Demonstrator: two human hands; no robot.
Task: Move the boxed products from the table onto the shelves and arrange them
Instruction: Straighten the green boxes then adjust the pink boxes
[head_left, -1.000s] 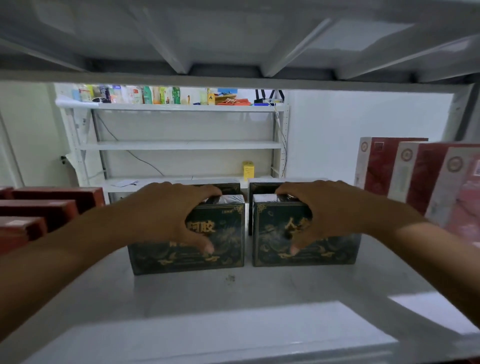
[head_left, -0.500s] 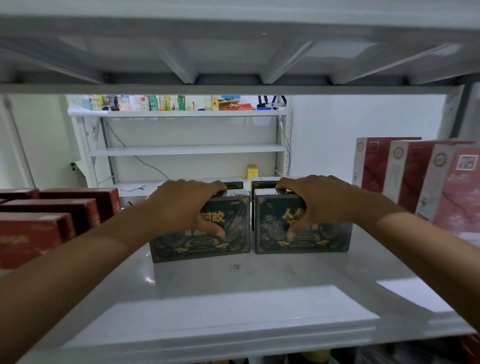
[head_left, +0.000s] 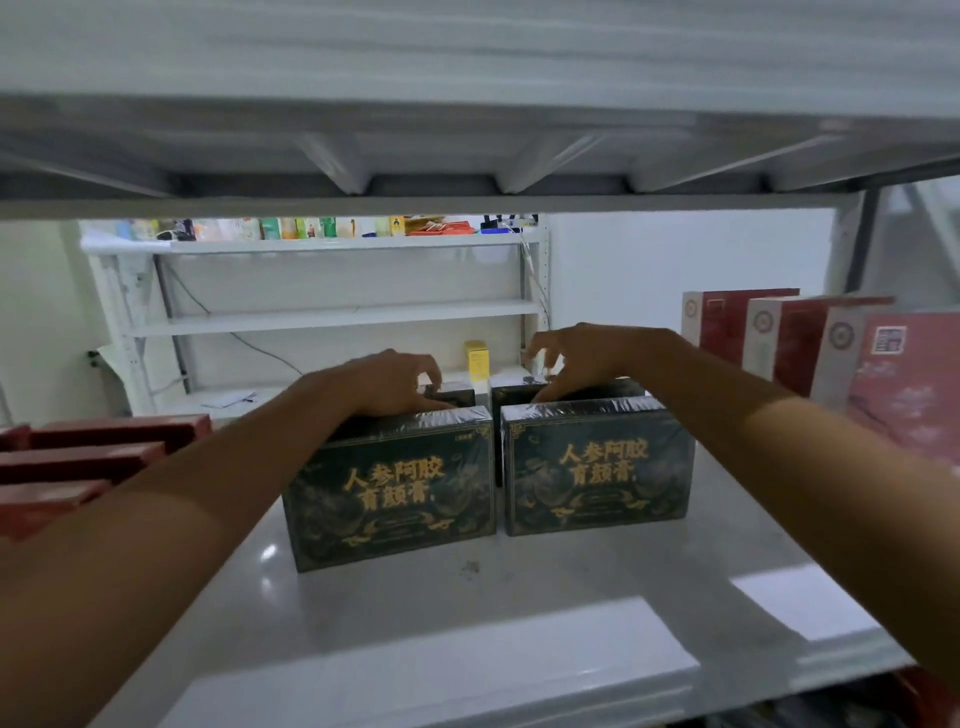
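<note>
Two dark green boxes with gold characters stand side by side on the white shelf: the left box and the right box, fronts facing me. Behind them, the tops of two more dark boxes show, one rear left and one rear right. My left hand lies over the top back edge of the left box, fingers curled down toward the rear box. My right hand hovers over the right box with fingers spread, its fingertips touching the top back edge. Neither hand grips a box.
Flat red boxes are stacked at the shelf's left end. Upright red-and-white boxes stand at the right. The shelf board above hangs low overhead. A second shelving unit stands against the far wall, with a small yellow box.
Both hands have let go of the box fronts and lifted to the tops. The two front boxes stand closer to the shelf's front, and my view has moved back.
</note>
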